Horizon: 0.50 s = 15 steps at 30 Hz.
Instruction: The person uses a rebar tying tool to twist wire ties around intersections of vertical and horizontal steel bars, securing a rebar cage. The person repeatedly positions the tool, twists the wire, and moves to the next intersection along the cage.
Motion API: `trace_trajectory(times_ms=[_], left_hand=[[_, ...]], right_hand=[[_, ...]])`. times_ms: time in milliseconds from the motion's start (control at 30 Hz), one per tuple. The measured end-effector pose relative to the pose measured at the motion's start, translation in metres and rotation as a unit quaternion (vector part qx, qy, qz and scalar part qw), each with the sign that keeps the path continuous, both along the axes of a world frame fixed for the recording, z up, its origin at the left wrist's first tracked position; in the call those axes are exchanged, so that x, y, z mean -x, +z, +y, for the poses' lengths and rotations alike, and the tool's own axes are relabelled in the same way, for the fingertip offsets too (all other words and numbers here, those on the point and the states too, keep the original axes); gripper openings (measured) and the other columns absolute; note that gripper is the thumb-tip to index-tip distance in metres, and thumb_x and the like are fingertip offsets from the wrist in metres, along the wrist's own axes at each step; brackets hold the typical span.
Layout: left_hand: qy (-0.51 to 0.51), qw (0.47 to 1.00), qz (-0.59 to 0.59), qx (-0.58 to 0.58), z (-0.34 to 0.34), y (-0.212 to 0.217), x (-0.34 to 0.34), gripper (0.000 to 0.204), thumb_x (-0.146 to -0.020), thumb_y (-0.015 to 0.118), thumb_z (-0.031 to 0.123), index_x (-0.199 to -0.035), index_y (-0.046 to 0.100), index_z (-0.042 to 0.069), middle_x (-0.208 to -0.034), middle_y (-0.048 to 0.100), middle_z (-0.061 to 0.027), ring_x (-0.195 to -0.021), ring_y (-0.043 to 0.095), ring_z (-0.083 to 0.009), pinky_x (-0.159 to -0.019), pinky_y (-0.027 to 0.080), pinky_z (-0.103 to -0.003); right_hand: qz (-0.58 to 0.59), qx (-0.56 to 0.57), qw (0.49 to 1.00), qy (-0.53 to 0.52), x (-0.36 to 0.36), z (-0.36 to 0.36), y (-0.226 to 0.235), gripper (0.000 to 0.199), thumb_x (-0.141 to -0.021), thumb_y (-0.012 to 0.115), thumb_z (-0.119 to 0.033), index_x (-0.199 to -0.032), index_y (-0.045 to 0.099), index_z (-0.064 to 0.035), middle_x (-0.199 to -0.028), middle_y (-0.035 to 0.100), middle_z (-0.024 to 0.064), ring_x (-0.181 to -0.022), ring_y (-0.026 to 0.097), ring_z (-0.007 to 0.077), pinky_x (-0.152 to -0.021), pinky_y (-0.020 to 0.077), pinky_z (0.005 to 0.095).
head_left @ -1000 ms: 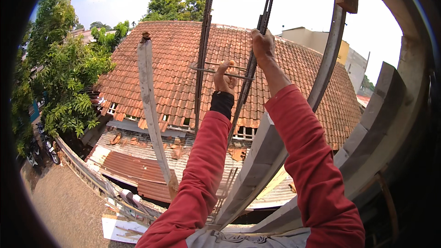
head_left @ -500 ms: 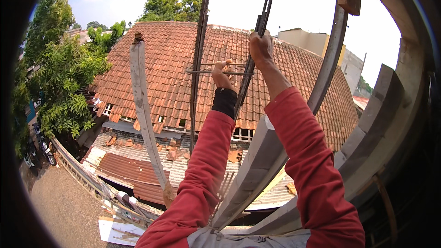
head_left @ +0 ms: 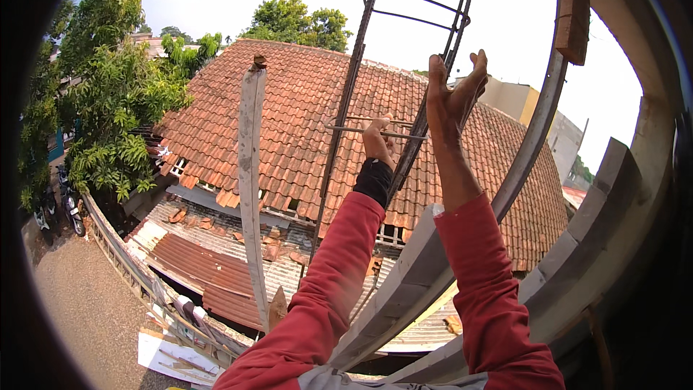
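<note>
A tall rebar cage (head_left: 349, 87) rises upright before me, its long dark bars joined by bent wire ties. My left hand (head_left: 378, 141), with a black band at the wrist, is closed around a loose-looking rectangular rebar stirrup (head_left: 345, 128) that spans the cage. Higher up, my right hand (head_left: 455, 97) is held beside the cage's right-hand bars with its fingers spread and nothing in them. Whether its palm edge touches those bars I cannot tell. Another stirrup (head_left: 413, 19) crosses the cage above both hands.
A grey block wall edge (head_left: 393, 282) lies below my arms. To the left stands a pale wooden post (head_left: 250, 166); to the right curves a metal post (head_left: 530, 141) with a wood piece (head_left: 572, 14). Beyond are a tiled roof (head_left: 289, 115) and corrugated sheets (head_left: 195, 271) lower down.
My right hand has let go of the cage's right bars and opened its fingers. The left hand stays on the stirrup. The whole view has shifted, and the cage appears more tilted.
</note>
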<state>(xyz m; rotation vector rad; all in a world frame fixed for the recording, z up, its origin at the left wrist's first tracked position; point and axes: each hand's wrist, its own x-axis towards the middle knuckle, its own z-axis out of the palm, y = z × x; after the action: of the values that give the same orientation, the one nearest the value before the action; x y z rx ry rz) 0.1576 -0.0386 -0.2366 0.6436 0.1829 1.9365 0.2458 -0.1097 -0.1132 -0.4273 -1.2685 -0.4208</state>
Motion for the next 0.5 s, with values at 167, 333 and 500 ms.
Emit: trace_trajectory(times_ms=[167,333,500], left_hand=[[-0.021,0.998,-0.060,-0.021,0.008,0.001,-0.001,0.028,-0.092,0.061,0.023,-0.112,0.062,0.004,-0.069,0.053,-0.0008,-0.046,0.043,-0.0088,-0.038,0.026,-0.023],[-0.066,0.996,-0.059,-0.027,-0.003,-0.008,0.006,0.033,-0.091,0.063,0.021,-0.118,0.064,0.002,-0.070,0.052,-0.0001,-0.046,0.044,-0.0086,-0.038,0.028,-0.023],[-0.101,0.994,-0.021,-0.020,-0.013,-0.028,0.011,0.034,-0.091,0.065,0.023,-0.119,0.064,0.002,-0.073,0.054,-0.0006,-0.048,0.045,-0.0086,-0.038,0.028,-0.022]], right_hand=[[-0.192,0.240,0.948,0.084,0.085,-0.013,0.013,0.117,-0.084,0.083,-0.051,-0.156,0.022,0.0176,-0.148,0.042,0.0385,-0.143,0.043,0.0479,-0.117,0.0419,0.0518],[-0.139,0.467,0.837,0.248,0.130,0.017,0.031,0.128,-0.078,0.084,-0.061,-0.155,0.022,0.0201,-0.152,0.039,0.0404,-0.138,0.050,0.0451,-0.116,0.0441,0.0488],[-0.070,0.371,0.919,0.113,0.152,0.042,0.021,0.055,-0.090,0.068,-0.027,-0.122,0.062,0.0174,-0.114,0.070,0.0343,-0.114,0.069,0.0424,-0.102,0.0514,0.0477]])
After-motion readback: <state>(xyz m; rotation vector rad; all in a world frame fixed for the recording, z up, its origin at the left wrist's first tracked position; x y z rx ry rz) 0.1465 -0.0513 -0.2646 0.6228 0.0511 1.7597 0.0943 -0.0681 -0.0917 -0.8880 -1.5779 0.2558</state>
